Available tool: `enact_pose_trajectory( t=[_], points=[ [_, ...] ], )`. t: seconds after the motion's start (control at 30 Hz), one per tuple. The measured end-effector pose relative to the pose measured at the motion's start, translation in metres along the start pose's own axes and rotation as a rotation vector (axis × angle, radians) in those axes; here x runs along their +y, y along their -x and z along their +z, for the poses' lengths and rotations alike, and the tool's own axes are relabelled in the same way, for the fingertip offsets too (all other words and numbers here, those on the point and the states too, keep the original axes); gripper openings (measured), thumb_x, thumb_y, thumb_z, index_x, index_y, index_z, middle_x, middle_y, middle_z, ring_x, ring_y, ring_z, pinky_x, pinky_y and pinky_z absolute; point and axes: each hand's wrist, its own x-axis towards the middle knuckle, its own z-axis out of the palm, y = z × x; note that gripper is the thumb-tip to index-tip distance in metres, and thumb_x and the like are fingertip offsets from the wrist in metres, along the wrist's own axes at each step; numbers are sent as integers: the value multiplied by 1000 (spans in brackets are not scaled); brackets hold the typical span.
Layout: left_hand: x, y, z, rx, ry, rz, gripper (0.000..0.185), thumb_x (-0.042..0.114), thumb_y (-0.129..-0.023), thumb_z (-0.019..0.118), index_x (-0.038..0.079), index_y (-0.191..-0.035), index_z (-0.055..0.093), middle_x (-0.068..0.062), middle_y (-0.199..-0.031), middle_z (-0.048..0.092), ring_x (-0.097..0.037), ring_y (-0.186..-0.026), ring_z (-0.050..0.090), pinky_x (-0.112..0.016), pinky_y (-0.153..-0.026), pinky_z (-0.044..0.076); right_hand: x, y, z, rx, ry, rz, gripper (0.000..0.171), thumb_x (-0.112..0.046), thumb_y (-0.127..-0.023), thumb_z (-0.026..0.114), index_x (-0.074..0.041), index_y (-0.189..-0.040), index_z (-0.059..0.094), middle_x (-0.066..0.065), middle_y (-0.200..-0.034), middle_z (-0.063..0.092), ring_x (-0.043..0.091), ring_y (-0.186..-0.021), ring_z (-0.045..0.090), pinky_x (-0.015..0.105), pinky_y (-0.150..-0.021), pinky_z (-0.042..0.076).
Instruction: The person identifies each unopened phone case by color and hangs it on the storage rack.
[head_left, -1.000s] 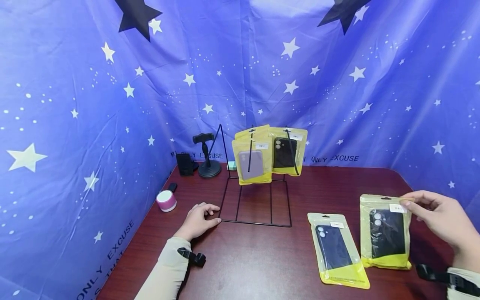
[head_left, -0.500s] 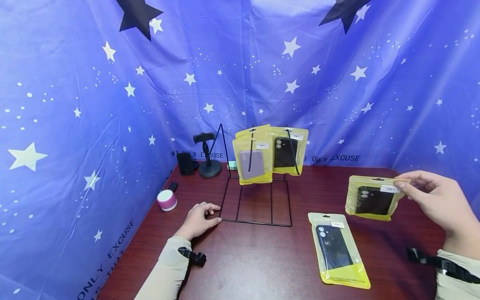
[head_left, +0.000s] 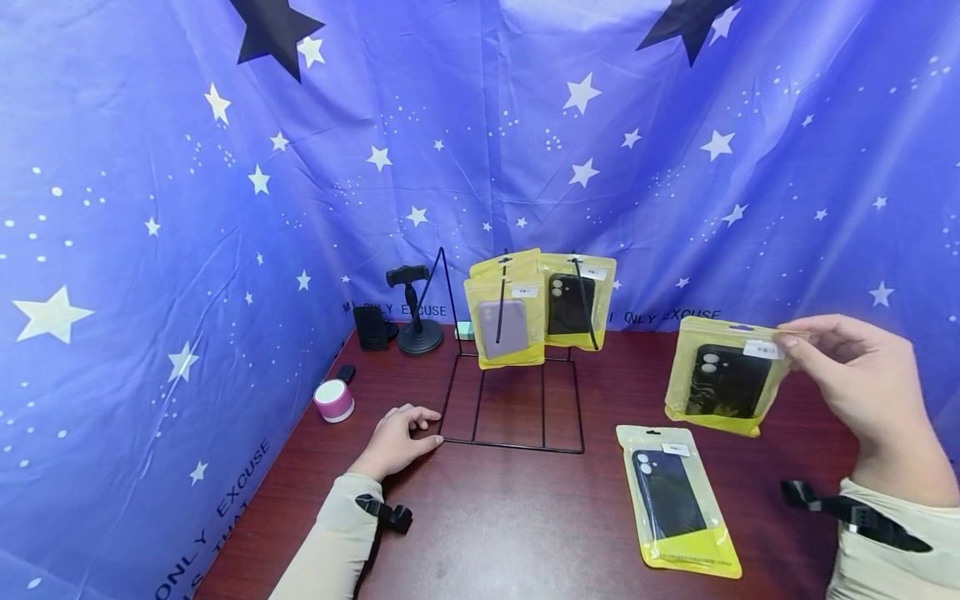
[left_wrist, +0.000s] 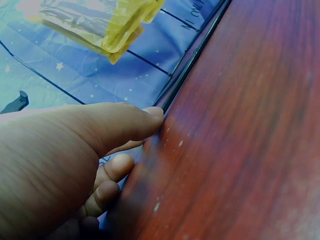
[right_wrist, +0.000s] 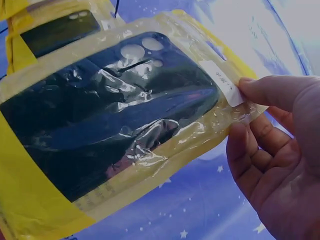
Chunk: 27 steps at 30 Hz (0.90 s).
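Note:
My right hand pinches the top right corner of a yellow-edged clear pouch with a black phone case inside, raised above the table's right side. In the right wrist view, the thumb presses beside the white label of the pouched phone case. A second pouched dark phone case lies flat on the table below it. My left hand holds the front left corner of a black wire display rack between thumb and forefinger. On the rack's hooks hang a pouched lilac phone case and a pouched black one.
Behind the left hand are a pink and white round object, a black stand with a round base and a small black holder. A blue star-printed cloth surrounds the dark red table.
My right hand has lifted the pouched black phone case off the table, moving it up and left; the pouch swung and now faces the head camera. The left hand keeps its place.

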Motion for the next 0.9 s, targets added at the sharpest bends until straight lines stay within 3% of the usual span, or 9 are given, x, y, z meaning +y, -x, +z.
enact_pose_trajectory(
  t=[0.23, 0.4, 0.63, 0.9],
  points=[
    [4, 2, -1, -5, 3, -15, 34, 31, -85, 89, 24, -116, 77, 11, -91, 58, -15, -93, 51, -43, -88, 39, -12, 2, 12, 44, -79, -7, 18, 11, -92, 72, 16, -109, 70, -8, -78, 74, 3, -63, 68, 15, -59, 48],
    [4, 1, -1, -3, 3, -10, 33, 32, -85, 88, 25, -116, 77, 12, -91, 57, -14, -93, 51, -43, -88, 39, -19, 5, 16, 53, -33, -16, 21, 9, -92, 74, 14, -112, 72, -11, -77, 73, 1, -64, 67, 13, -61, 49],
    [0, 0, 1, 4, -9, 11, 33, 32, -84, 89, 25, -115, 77, 13, -90, 57, -13, -92, 51, -42, -87, 39, -30, 10, 15, -23, 11, -57, 21, 9, -90, 76, 9, -111, 75, -5, -75, 74, 1, -64, 68, 15, -58, 47],
    [-2, -1, 1, 9, -15, 23, 33, 32, -84, 89, 25, -114, 77, 13, -89, 57, -12, -92, 51, -42, -87, 39, -39, 12, 19, -65, -14, -104, 15, 13, -90, 73, 11, -104, 75, 2, -81, 77, 4, -67, 71, 14, -61, 49]
  ],
)
